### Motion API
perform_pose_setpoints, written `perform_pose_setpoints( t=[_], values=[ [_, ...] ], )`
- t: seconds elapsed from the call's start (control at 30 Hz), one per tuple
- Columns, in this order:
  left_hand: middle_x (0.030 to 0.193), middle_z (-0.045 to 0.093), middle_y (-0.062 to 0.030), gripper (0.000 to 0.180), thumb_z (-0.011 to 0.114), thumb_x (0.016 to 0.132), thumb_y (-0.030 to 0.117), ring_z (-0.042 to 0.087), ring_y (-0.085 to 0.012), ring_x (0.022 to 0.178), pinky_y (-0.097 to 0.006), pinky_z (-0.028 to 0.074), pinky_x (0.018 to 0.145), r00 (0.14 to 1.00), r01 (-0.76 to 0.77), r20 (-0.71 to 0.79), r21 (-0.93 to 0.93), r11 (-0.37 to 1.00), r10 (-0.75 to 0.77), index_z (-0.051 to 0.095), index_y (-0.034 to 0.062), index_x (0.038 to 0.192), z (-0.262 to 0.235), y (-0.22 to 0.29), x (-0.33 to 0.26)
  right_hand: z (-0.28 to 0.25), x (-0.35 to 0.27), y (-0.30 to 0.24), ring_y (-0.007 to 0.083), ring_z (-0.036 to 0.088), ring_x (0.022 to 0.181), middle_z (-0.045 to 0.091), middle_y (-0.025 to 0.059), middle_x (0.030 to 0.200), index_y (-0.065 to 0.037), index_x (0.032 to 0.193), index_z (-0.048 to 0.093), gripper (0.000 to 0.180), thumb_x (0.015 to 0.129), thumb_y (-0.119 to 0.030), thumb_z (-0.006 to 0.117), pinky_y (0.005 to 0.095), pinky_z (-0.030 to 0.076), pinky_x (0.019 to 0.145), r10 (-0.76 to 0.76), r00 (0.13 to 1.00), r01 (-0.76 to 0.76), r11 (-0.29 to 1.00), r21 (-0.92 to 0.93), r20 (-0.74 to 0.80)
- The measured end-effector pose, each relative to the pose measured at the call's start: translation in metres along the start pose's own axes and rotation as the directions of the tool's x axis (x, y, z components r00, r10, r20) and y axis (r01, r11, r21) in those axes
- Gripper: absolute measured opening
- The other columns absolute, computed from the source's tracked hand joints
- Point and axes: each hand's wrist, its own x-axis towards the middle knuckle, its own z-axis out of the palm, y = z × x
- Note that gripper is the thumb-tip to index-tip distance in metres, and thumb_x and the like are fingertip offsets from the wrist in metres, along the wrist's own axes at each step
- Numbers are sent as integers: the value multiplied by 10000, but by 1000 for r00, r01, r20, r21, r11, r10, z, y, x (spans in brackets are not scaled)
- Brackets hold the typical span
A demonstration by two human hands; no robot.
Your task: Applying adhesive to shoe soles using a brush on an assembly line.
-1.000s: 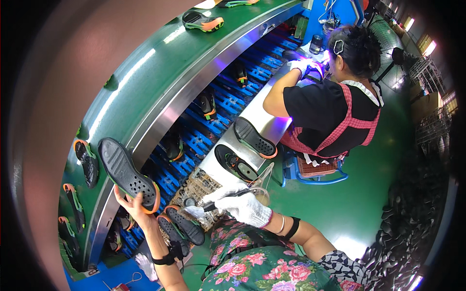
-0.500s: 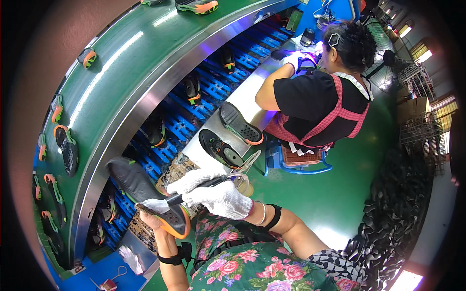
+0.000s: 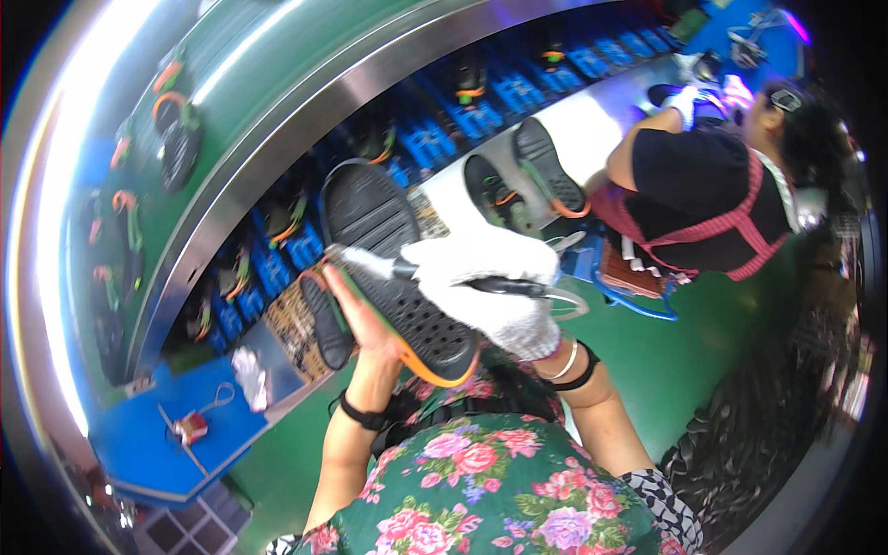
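Observation:
My bare left hand (image 3: pixel 363 319) supports a black shoe sole (image 3: pixel 412 287) from its left side. The sole is tilted, its ribbed wide end up and its holed, orange-rimmed end toward me. My right hand (image 3: pixel 490 287), in a white knitted glove, is closed around a black-handled brush (image 3: pixel 404 268). A clear tube leads back from the handle. The pale bristles lie by the sole's left edge, near my left fingertips; motion blur hides whether they touch it. Beyond my left hand, another dark sole (image 3: pixel 326 324) rests near the bench edge.
A shoe upper (image 3: pixel 495 190) and another sole (image 3: pixel 548 168) lie on the metal bench. Behind it, blue racks (image 3: pixel 430 143) and a green conveyor (image 3: pixel 268 83) carry shoe parts. A co-worker (image 3: pixel 712 176) sits to the right. A blue table (image 3: pixel 139 435) holds a white glove (image 3: pixel 252 377).
The whole view has swung, shifting the scene rightward. The held sole has come up and turned more face-on. The brush has moved along its edge toward the wide end.

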Motion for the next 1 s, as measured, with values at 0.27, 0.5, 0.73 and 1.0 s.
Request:
perform_pose_setpoints(
  t=[0.27,0.5,0.73,1.0],
  values=[
    [1432,599,-62,771,371,1024,720,577,-254,1276,-414,443,1126,976,146,163,3,989,-144,526,123,1487,11,-2,-14,11,12,5,277,740,1033,767,160,1143,-26,1064,783,271,796,16,785,372,573,903,-179,981,193,916,-352,74],
    [1524,495,-78,882,267,1005,783,508,-270,1368,-464,378,1185,979,103,121,414,904,-166,377,115,1570,1,-10,-17,8,6,35,317,679,1127,724,155,1243,-30,1248,725,346,906,-49,685,402,536,972,-290,917,396,741,-541,275],
    [1510,494,-67,728,225,1085,651,477,-231,1373,-470,309,1228,995,95,-21,103,990,-93,294,152,1612,-62,-12,-7,20,-8,37,312,677,1127,718,162,1246,-30,1255,714,364,894,-73,704,415,542,947,-138,978,177,945,-275,154],
    [1410,593,-108,919,287,956,830,592,-277,1266,-459,456,1126,926,297,264,-74,952,-269,484,108,1489,-40,-18,-1,19,2,56,303,704,1033,741,150,1181,-26,1197,741,347,852,-58,743,407,563,881,-251,966,259,939,-226,65]
  ],
)
